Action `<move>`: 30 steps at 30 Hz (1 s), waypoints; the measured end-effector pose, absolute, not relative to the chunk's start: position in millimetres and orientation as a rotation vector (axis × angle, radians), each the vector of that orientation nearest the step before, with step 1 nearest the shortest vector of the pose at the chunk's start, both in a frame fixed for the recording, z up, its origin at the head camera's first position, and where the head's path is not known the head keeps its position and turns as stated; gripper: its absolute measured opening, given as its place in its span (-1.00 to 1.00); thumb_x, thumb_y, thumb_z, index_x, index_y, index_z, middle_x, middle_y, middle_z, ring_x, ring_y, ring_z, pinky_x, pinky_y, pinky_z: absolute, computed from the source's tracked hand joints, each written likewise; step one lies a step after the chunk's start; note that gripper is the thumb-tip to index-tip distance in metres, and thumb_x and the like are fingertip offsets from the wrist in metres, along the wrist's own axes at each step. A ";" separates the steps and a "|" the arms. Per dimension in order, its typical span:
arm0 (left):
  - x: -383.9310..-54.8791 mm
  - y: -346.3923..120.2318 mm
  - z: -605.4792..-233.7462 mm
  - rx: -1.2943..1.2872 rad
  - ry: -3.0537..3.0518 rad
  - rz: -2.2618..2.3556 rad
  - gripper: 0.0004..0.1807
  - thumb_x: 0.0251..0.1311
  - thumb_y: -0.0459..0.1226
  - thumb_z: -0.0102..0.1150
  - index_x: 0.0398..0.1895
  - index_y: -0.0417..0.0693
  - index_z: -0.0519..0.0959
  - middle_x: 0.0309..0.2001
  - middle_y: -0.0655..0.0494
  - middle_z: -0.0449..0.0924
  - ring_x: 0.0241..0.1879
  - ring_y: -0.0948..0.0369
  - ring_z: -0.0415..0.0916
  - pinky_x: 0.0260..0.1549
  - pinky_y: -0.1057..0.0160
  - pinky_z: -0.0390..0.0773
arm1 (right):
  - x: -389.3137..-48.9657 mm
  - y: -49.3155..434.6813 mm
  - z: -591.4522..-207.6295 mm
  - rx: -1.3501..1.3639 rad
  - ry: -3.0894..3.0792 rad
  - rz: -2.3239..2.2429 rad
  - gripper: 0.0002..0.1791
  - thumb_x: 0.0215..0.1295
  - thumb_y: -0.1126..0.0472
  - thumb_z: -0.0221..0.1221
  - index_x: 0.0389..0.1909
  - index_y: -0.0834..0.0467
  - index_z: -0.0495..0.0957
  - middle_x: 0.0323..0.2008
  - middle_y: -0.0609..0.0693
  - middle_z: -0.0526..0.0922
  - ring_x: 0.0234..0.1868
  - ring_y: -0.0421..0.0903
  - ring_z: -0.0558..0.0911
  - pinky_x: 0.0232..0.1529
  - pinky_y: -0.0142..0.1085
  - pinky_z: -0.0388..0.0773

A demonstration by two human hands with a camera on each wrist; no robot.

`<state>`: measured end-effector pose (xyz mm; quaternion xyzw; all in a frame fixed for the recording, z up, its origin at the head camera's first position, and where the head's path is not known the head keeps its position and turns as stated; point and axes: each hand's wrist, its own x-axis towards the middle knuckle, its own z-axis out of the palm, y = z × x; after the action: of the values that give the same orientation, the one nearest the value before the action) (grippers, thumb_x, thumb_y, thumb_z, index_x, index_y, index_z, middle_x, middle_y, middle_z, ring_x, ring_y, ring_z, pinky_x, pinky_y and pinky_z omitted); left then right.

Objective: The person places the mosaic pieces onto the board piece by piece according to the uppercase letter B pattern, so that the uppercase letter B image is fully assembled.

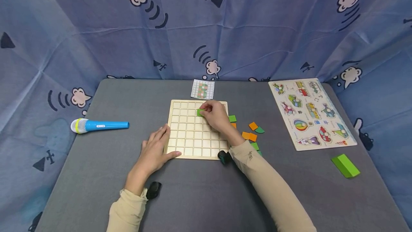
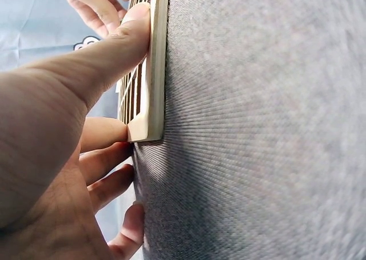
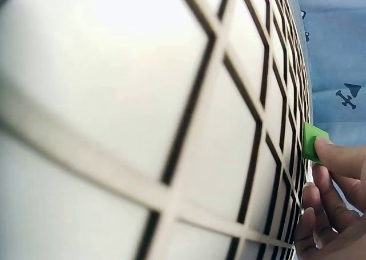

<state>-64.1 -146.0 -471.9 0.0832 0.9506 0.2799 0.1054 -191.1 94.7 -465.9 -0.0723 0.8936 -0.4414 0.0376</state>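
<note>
We see the right hand point(image 1: 213, 113) pinching a green square point(image 1: 200, 112) at the far part of a gridded wooden board point(image 1: 190, 135), while the left hand point(image 1: 154, 149) rests at the board's left edge, thumb on the near edge. Just beyond it we see a patterned card point(image 1: 202, 89). Loose orange and green pieces point(image 1: 253, 137) lie to the right; farther right are a picture puzzle point(image 1: 311, 114) and, nearer us, a green block point(image 1: 345, 165). Well left lies a blue microphone point(image 1: 106, 125).

No text can be read; small marks on the puzzle board point(image 1: 315, 131) are illegible.
</note>
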 end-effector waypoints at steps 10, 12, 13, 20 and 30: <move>-63.8 -146.5 -470.9 0.259 2.814 0.816 0.12 0.28 0.08 0.45 0.71 -0.16 0.06 0.73 -0.13 -0.02 0.68 -0.17 -0.01 0.18 -0.23 0.23 | -194.4 91.6 -464.1 -0.232 2.749 -1.286 -0.93 0.41 0.28 0.38 -0.18 0.20 0.74 -0.24 0.08 0.64 -0.22 -0.02 0.55 -0.12 -0.22 0.46; -63.8 -146.3 -470.4 0.257 2.811 0.815 0.12 0.28 0.08 0.45 0.71 -0.17 0.05 0.73 -0.13 -0.03 0.68 -0.17 -0.01 0.18 -0.23 0.23 | -194.7 91.3 -463.7 -0.241 2.754 -1.269 -0.93 0.42 0.27 0.38 -0.18 0.20 0.75 -0.23 0.08 0.64 -0.21 -0.01 0.55 -0.11 -0.21 0.47; -63.7 -146.3 -470.1 0.256 2.809 0.813 0.12 0.28 0.08 0.45 0.71 -0.17 0.05 0.73 -0.13 -0.02 0.68 -0.17 0.00 0.18 -0.23 0.23 | -194.8 91.1 -463.5 -0.245 2.755 -1.263 -0.93 0.42 0.27 0.38 -0.18 0.21 0.75 -0.22 0.09 0.64 -0.21 -0.01 0.56 -0.10 -0.21 0.47; -63.8 -145.5 -468.4 0.260 2.813 0.811 0.12 0.28 0.07 0.46 0.71 -0.18 0.06 0.72 -0.14 -0.01 0.67 -0.18 0.01 0.17 -0.24 0.24 | -194.6 92.2 -462.2 -0.255 2.785 -1.204 -0.88 0.44 0.26 0.36 -0.12 0.17 0.83 -0.07 0.11 0.72 -0.15 0.00 0.60 -0.09 -0.17 0.51; -63.8 -145.3 -470.9 0.249 2.815 0.808 0.12 0.27 0.06 0.47 0.71 -0.19 0.07 0.72 -0.15 -0.01 0.68 -0.19 -0.01 0.21 -0.29 0.22 | -189.6 97.6 -460.0 -0.245 2.770 -1.229 -0.82 0.42 0.31 0.36 -0.02 0.19 0.78 -0.07 0.13 0.68 -0.11 0.03 0.57 -0.02 -0.12 0.51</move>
<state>-63.8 -145.3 -470.9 0.0844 0.9528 0.2736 0.1010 -189.6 97.6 -460.0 -0.0806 0.9099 -0.4037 0.0504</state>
